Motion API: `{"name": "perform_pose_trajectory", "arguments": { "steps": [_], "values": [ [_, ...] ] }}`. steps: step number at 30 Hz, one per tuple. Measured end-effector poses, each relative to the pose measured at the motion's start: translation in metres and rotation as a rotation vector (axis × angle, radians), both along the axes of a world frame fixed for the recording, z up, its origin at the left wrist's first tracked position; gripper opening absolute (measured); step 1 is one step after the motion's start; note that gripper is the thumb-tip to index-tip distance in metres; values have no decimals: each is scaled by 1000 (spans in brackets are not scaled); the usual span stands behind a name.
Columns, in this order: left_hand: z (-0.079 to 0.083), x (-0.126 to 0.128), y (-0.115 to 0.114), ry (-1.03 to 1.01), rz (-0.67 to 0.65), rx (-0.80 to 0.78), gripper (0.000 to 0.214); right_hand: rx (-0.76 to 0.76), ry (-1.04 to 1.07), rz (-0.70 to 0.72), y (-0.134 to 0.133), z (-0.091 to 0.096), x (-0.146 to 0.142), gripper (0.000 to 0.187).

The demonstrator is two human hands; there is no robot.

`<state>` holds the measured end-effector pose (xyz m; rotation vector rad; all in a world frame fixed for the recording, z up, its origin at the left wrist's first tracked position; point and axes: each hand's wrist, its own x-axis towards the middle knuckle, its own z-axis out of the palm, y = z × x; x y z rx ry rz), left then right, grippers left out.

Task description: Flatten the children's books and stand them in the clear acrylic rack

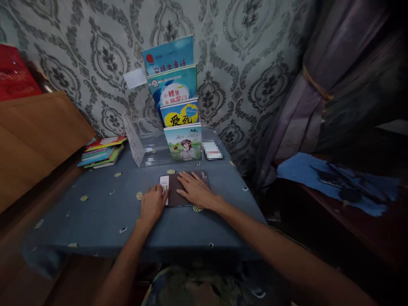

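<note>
A thin dark-brown book (pixel 172 191) with a white printed strip along its left side lies flat on the cloth-covered table (pixel 105 221). My left hand (pixel 153 202) is at the book's left edge, its fingers bent and its thumb over the white strip. Flat across the middle and right of the cover rests my right hand (pixel 196 190), fingers stretched out. Just behind the book, a clear plastic stand (pixel 153 155) carries several upright picture books in steps. The lowest of these, a green-and-blue picture book (pixel 183 146), shows a drawn figure.
A stack of thin books (pixel 102 153) lies at the table's back left, beside a wooden panel (pixel 41 140). Right of the stand is a small white item (pixel 212 151), blurred out. Patterned wallpaper backs the table. Rightward, a blue cloth (pixel 306 170) with dark objects covers another surface.
</note>
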<state>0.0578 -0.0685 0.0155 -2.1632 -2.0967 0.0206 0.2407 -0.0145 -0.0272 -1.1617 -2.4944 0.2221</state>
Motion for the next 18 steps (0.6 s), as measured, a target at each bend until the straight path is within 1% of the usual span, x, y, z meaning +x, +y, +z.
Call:
{"name": "perform_pose_trajectory", "arguments": {
  "steps": [6, 9, 11, 14, 18],
  "values": [
    [-2, -3, -2, -18, -11, 27, 34, -18, -49, -136, 11, 0, 26, 58],
    [-6, -6, 0, 4, -15, 89, 33, -42, -52, -171, 17, -1, 33, 59],
    [-11, -9, 3, 2, -59, 132, 31, -39, -48, -175, 19, -2, 34, 57],
    [-23, -16, 11, -83, -183, 155, 29, -33, -47, -188, 19, -1, 34, 54],
    [-37, -27, 23, -201, -271, 164, 34, -26, -49, -191, 15, 7, 32, 50]
  ]
}}
